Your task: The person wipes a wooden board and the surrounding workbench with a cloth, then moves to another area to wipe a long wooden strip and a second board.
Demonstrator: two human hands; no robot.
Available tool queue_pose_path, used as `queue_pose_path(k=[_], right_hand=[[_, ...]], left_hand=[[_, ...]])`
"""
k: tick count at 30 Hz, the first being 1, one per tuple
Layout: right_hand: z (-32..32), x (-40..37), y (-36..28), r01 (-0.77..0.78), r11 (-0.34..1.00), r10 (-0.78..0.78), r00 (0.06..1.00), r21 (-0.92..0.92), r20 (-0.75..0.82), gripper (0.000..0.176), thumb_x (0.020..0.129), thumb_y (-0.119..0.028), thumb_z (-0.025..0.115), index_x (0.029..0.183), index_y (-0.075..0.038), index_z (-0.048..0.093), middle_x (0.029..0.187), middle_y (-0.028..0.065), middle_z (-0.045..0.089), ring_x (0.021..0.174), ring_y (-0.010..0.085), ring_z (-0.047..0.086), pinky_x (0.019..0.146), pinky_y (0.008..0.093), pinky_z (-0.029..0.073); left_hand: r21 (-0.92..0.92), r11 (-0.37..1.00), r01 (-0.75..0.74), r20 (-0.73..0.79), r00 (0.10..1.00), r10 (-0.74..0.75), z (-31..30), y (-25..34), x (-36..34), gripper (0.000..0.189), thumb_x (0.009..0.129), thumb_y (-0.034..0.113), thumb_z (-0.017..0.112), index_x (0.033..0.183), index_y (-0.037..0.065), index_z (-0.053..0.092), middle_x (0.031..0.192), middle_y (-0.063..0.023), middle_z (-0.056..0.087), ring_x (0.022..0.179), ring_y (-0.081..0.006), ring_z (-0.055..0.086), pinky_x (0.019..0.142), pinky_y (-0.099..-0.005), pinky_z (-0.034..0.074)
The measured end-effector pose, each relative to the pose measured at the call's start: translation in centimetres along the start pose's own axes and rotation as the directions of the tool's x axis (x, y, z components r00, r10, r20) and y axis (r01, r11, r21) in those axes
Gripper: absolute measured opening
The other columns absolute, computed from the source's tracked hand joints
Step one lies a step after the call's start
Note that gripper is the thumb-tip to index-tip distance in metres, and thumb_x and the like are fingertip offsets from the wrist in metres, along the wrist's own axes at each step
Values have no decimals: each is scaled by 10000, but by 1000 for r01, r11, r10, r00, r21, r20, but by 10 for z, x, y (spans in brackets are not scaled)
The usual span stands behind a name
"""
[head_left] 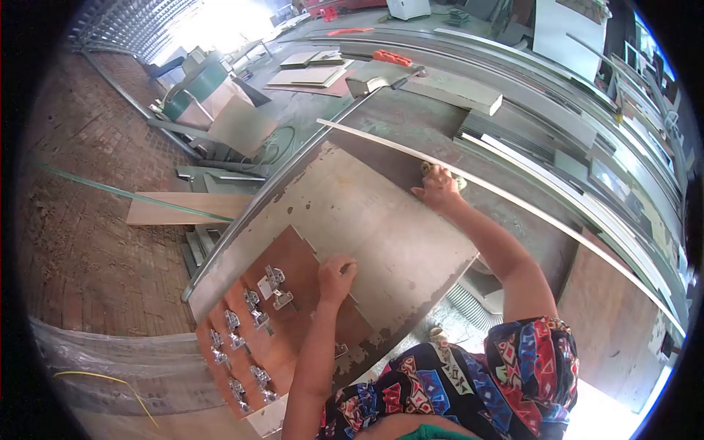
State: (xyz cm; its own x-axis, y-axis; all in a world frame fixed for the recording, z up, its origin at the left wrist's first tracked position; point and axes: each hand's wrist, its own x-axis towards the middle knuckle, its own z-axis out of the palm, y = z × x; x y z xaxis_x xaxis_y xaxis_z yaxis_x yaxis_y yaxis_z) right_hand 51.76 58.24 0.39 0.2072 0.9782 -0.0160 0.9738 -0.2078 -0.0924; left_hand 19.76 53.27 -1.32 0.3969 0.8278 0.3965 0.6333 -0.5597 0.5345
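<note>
My left hand (337,279) is closed, its fingers curled together just above a worn, light-coloured board (367,213). Whatever it may hold is too small or hidden to make out. Beside it lie reddish-brown panels (297,253) bearing several metal cabinet hinges (279,297). At the far edge of the worn board, my right hand (438,189) wraps round a small yellowish and dark object (460,181), mostly covered by the fingers. A long thin pale strip (513,198) runs diagonally just beyond that hand.
Stacked long metal profiles (557,180) lie to the right. An orange-red tool (392,58) rests near a pale beam (462,95) farther off. Left of the work surface are a brick floor (95,161), a wooden plank (176,209) and a green and pale barrel (198,95).
</note>
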Motion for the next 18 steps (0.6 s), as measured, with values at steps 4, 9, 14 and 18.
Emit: queue_pose_path(k=[4, 9, 14, 18], right_hand=[[8, -42, 40, -22, 999, 22, 1000, -47, -4, 474, 895, -383, 438, 1120, 13, 568, 1172, 196, 475, 1129, 354, 455, 918, 413, 417], [-52, -46, 46, -52, 985, 45, 998, 165, 46, 234, 813, -212, 495, 787, -79, 686, 807, 166, 651, 822, 275, 644, 751, 376, 504], [-14, -13, -30, 32, 982, -6, 991, 189, -135, 250, 787, -296, 547, 919, -127, 677, 1075, 97, 597, 962, 247, 582, 754, 404, 479], [-10, -34, -52, 234, 948, -261, 959, 214, 109, 484, 841, -393, 481, 1273, -173, 491, 1436, 105, 280, 1297, 333, 272, 1012, 571, 229]], left_hand=[[-18, 1000, -13, 30, 999, 14, -1, -3, 0, 80, 694, 59, 646, 771, 66, 626, 807, -66, 625, 818, -251, 582, 748, -357, 459], [-37, 999, -17, -7, 1000, 17, 0, 0, 2, 61, 683, 87, 640, 744, 83, 638, 799, -72, 633, 787, -268, 578, 762, -372, 442], [-66, 998, 3, 23, 1000, -2, -1, 3, 1, 66, 693, 80, 647, 759, 79, 645, 805, -71, 635, 782, -253, 582, 727, -363, 454], [-56, 998, -39, 16, 999, 40, 1, -2, 1, 91, 691, 64, 655, 781, 72, 649, 812, -79, 633, 779, -257, 584, 713, -361, 462]])
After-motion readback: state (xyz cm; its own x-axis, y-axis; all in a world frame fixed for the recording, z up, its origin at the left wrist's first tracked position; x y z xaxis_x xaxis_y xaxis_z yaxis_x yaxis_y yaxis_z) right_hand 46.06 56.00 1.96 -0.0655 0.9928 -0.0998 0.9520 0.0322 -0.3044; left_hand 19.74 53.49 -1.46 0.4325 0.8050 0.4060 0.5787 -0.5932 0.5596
